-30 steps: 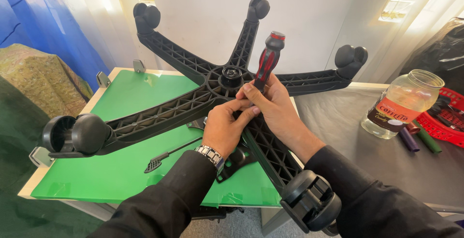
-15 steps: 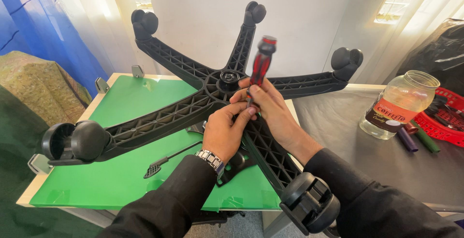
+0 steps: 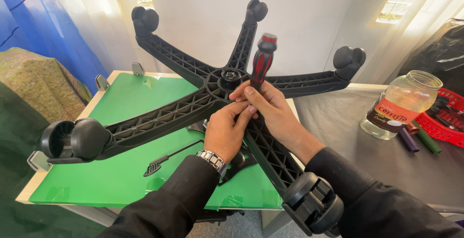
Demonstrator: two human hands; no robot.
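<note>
Change: screwdriver handle stands more upright than before.
Grip: right hand and left hand clasp its shaft.
Beneath: ribbed black plastic five-star chair base.

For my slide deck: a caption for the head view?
Both hands, left and right, hold a screwdriver against an upturned chair base.

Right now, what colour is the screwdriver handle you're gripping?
The screwdriver handle is red with black grip stripes, clearest in the head view, above the right hand.
</note>
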